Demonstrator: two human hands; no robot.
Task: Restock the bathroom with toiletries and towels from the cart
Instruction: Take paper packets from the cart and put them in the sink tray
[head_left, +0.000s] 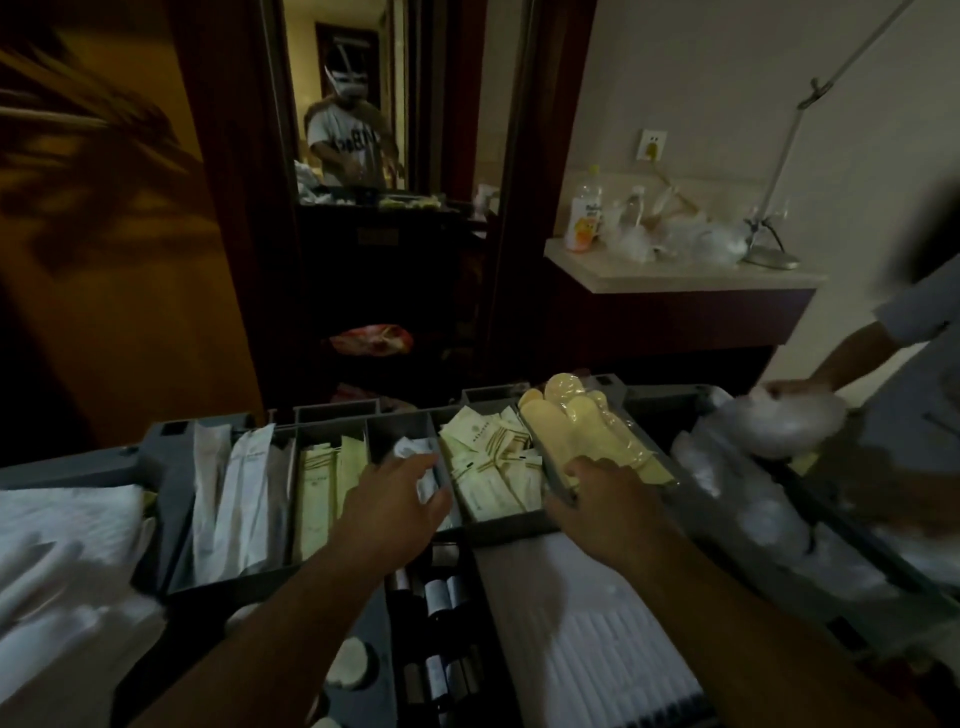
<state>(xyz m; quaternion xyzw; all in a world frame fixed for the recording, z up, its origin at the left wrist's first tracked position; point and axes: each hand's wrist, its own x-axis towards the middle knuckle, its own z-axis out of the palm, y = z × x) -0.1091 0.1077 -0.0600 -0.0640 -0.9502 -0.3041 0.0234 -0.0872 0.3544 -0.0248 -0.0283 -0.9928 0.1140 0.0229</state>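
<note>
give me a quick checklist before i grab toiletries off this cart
1. Left hand over the white sachets: ok.
2. Its grip on a sachet: cannot tell.
3. Right hand at the yellow packets: ok; grip cannot tell.
4. Cream sachets stocked between them: ok.
5. Right side of the cart free: not ok, another person's hand holds a wrapped bundle there.
6. Lighting: not ok, dim.

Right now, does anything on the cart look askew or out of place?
Yes. The tray of yellow packets sits crooked, angled across the straight compartments of the grey organizer, its near end held by the right hand. The cream sachets beside it lie in a loose heap.
</note>
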